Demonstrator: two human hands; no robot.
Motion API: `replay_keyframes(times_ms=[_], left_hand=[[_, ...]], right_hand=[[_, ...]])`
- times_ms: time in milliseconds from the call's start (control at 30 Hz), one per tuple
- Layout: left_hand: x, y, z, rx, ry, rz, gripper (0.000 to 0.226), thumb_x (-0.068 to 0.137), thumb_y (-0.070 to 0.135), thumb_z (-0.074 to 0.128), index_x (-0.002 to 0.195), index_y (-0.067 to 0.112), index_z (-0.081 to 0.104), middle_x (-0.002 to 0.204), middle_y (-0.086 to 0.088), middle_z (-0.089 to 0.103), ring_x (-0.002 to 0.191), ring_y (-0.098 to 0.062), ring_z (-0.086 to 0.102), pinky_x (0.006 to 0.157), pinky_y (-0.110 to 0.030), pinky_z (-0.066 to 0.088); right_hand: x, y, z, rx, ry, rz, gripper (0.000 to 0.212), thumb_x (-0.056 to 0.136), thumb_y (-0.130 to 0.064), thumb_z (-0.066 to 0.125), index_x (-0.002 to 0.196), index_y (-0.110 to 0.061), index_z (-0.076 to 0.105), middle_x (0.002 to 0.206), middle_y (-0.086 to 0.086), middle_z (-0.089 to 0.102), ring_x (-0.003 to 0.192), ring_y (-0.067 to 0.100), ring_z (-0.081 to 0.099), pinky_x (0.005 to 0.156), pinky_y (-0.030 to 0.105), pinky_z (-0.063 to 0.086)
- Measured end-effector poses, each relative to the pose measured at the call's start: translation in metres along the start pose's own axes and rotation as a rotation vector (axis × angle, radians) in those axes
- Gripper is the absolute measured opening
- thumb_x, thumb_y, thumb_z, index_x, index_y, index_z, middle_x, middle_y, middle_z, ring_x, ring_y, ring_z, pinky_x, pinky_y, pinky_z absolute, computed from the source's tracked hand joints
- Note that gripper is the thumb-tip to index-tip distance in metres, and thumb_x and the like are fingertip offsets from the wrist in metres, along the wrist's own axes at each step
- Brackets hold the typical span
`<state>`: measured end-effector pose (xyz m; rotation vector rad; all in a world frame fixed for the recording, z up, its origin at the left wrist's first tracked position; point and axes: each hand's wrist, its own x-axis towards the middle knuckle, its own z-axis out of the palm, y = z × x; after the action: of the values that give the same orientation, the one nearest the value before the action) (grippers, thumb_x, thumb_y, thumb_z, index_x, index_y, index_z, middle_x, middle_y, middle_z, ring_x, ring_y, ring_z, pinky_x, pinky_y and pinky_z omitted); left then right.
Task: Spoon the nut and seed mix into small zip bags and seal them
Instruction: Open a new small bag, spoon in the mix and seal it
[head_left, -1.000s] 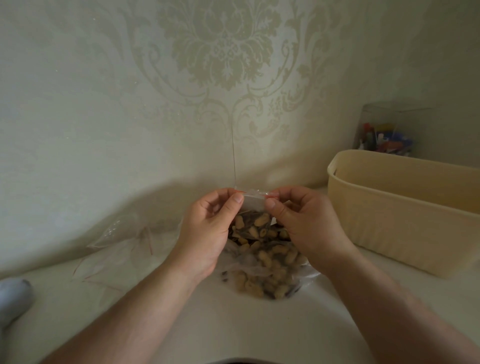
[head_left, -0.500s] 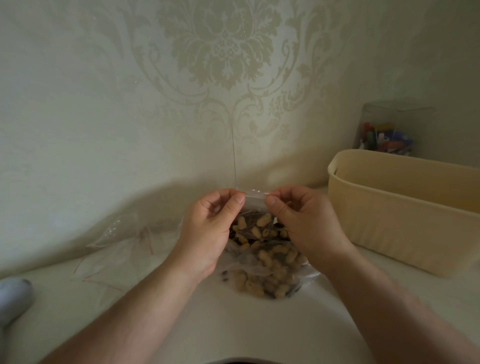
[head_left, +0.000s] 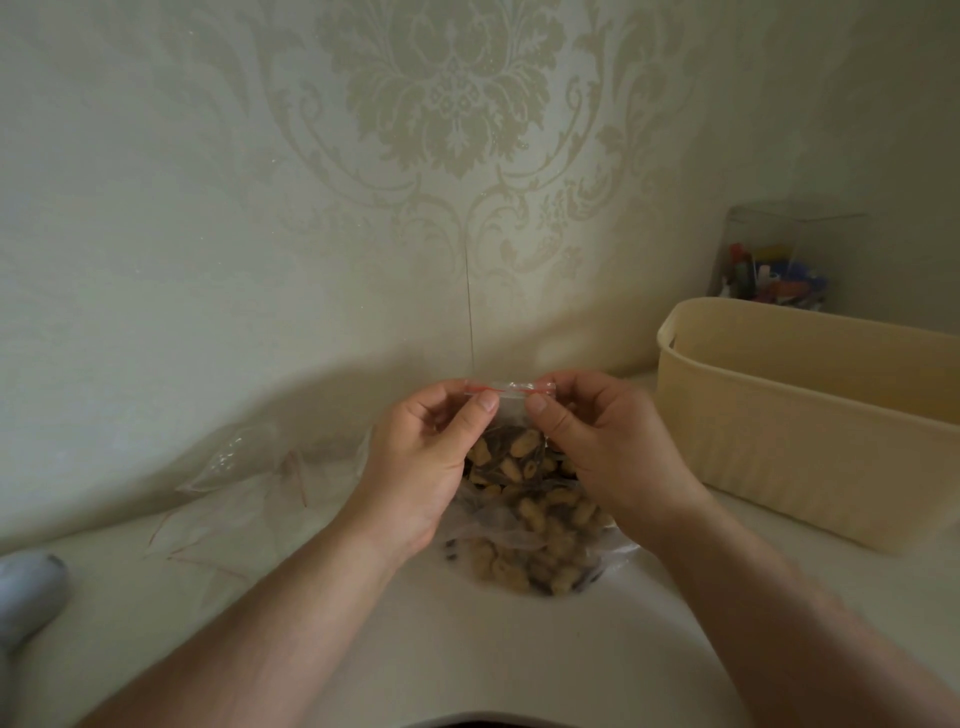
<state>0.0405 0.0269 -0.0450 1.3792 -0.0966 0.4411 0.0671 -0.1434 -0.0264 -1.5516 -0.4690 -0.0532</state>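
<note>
Since half a second ago the top strip of the small zip bag (head_left: 511, 410) has come into plainer sight: its red line now runs visibly between the two hands, where earlier it was mostly hidden behind the thumbs. Both hands sit almost where they were, at the centre of the frame, just above the table.

Left hand (head_left: 426, 457) pinches the bag's upper left corner, thumb on the near side, the other fingers curled behind. Right hand (head_left: 602, 447) pinches the upper right corner the same way, thumb tip just beside the left thumb tip. Whether the seal is fully pressed closed cannot be told.

Nut and seed mix (head_left: 511, 457) fills the lower part of the held bag. Below it, a larger clear bag of mix (head_left: 535, 551) lies on the white table (head_left: 363, 623), unchanged. Empty zip bags (head_left: 249, 488) lie at left centre, a beige basket (head_left: 810, 415) at right, and a clear box of coloured items (head_left: 774, 265) behind it.
</note>
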Motion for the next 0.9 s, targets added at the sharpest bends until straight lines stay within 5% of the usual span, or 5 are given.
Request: replay_keyframes(times_ms=[300,433,600,767,900], left_hand=[[0.0011,-0.0021,0.0004,0.058,-0.023,0.038,0.013,0.092,0.027,0.077,0.097,0.015,0.078,0.099,-0.017,0.077,0.094,-0.028,0.069,0.097,-0.052,0.055],[0.0006,-0.0021,0.0013,0.089,-0.017,0.024,0.026,0.090,0.032,0.074,0.103,0.010,0.076,0.106,-0.034,0.069,0.093,-0.036,0.063,0.097,-0.068,0.050],[-0.0024,0.0001,0.0030,0.112,-0.016,0.024,0.023,0.089,0.033,0.074,0.101,0.014,0.077,0.107,-0.030,0.071,0.094,-0.029,0.065,0.100,-0.062,0.051],[-0.0004,-0.0012,0.0016,0.091,-0.028,0.032,0.017,0.093,0.031,0.074,0.100,0.016,0.078,0.107,-0.028,0.073,0.105,-0.050,0.067,0.100,-0.066,0.051],[-0.0034,-0.0003,0.0065,0.106,-0.070,0.036,0.011,0.090,0.028,0.071,0.091,0.023,0.080,0.097,-0.006,0.080,0.095,-0.018,0.074,0.093,-0.040,0.059]], right_hand=[[-0.0004,0.0027,0.0021,0.007,-0.021,-0.010,0.016,0.098,-0.016,0.072,0.090,-0.028,0.079,0.087,0.014,0.077,0.078,0.024,0.070,0.079,0.046,0.061],[-0.0001,0.0043,0.0032,0.005,0.009,-0.015,0.018,0.097,-0.016,0.073,0.085,-0.028,0.078,0.076,0.000,0.076,0.070,0.011,0.068,0.066,0.030,0.058],[0.0002,0.0035,0.0026,-0.005,0.028,-0.023,0.015,0.098,-0.015,0.072,0.087,-0.025,0.076,0.075,-0.002,0.076,0.069,0.009,0.069,0.066,0.025,0.057],[-0.0011,0.0039,0.0024,0.013,-0.034,0.006,0.008,0.096,-0.019,0.075,0.096,-0.027,0.077,0.088,0.005,0.080,0.084,0.023,0.076,0.075,0.032,0.062],[-0.0002,0.0055,0.0044,0.026,-0.013,0.010,0.006,0.094,-0.018,0.077,0.094,-0.024,0.075,0.091,0.003,0.080,0.091,0.023,0.078,0.079,0.031,0.061]])
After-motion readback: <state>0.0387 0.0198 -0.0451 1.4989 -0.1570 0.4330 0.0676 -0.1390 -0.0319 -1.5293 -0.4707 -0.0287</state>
